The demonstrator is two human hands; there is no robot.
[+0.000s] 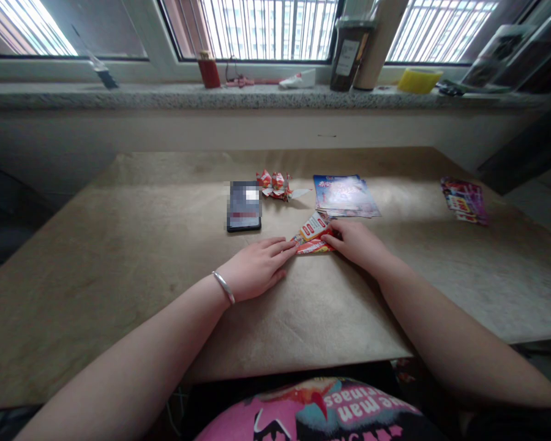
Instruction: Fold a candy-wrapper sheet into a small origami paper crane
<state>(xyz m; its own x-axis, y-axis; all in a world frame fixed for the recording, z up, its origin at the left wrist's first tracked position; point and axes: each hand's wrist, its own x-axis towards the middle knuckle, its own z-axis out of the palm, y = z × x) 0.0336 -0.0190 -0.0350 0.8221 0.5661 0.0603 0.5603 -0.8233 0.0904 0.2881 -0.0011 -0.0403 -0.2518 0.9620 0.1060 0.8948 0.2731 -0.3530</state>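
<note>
A folded sheet of printed paper (pixel 313 227), red and white with a pointed left end, lies on the table between my hands. My left hand (pixel 259 266) rests flat on the tabletop, fingers stretched out, with the fingertips on the paper's left point. At the paper's right end, my right hand (pixel 354 242) pinches its edge between thumb and fingers. Just beyond stands a cluster of folded red and white paper pieces (pixel 275 185). Left of that cluster is a dark phone (pixel 244 211), its screen pixelated.
A stack of blue printed sheets (pixel 346 197) lies behind my right hand. Further right is a purple and red printed stack (pixel 464 200). On the stone windowsill (pixel 266 98) stand a red container (pixel 208 70), a dark canister (pixel 349 55) and a yellow tape roll (pixel 419 81).
</note>
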